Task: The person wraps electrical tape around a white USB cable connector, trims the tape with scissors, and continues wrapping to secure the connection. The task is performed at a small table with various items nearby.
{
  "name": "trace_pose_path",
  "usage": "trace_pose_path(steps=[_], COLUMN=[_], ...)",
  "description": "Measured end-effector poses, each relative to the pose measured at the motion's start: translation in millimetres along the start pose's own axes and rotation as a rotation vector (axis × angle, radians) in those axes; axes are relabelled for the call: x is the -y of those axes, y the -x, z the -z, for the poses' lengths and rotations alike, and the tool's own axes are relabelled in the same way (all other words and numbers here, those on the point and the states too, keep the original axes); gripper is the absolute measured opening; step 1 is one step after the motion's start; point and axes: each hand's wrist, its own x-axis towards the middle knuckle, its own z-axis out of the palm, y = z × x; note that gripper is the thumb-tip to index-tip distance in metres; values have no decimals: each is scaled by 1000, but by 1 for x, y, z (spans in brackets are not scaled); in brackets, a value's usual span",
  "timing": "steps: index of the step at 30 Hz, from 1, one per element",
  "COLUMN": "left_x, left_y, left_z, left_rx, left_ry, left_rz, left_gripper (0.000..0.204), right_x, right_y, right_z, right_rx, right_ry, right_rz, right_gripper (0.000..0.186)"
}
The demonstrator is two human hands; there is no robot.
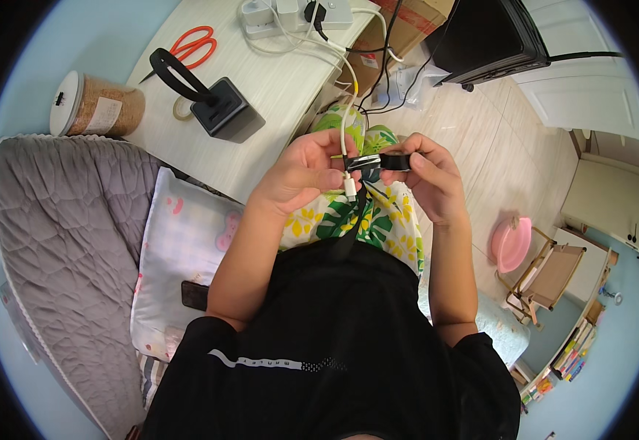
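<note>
Two hands meet just off the table's (275, 95) right edge. The left hand (327, 167) pinches one white cable (348, 130) near its plug, thumb against fingers; the right hand (416, 170) pinches one black band (394, 162) — its shiny end reaches the left fingertips, though I cannot tell whether they grip it too. The cable and band are thus beside the table, above the person's lap.

On the table are one pair of orange scissors (202, 45), one tape roll (182, 108), one black stand (228, 110) and one power strip (264, 31). One jar (107, 106), at the table's left end, bears a pale label, its print too small to read; pale lettering crosses the black shirt (349, 315).

The table has a whitish, grained top. Right of it lie a pale floor (481, 139) and one pink basin (510, 243) — nearer the table than one folding chair (554, 275).
</note>
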Motion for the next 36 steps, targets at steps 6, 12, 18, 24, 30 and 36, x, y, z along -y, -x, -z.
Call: trace_pose_path(steps=[6, 12, 18, 24, 30, 36], left_x=[-1, -1, 1, 6, 0, -6], left_y=[3, 3, 2, 7, 24, 41], left_z=[-10, -24, -34, -36, -42, -51], left_rx=[-114, -214, -265, -370, -380, -362], left_ry=[-152, -269, -337, -358, -330, -456], left_rz=[-15, -17, -60, -100, -77, -122], left_gripper=[44, 45, 44, 37, 38, 35], right_x=[12, 35, 44, 25, 21, 19], right_y=[10, 14, 26, 31, 36, 37], right_z=[-3, -5, -45, -85, -92, -92], right_rx=[-1, 92, 97, 6, -106, -172], right_ry=[289, 519, 674, 767, 884, 876], right_rz=[53, 146, 258, 343, 430, 450], right_gripper=[22, 17, 20, 31, 31, 31])
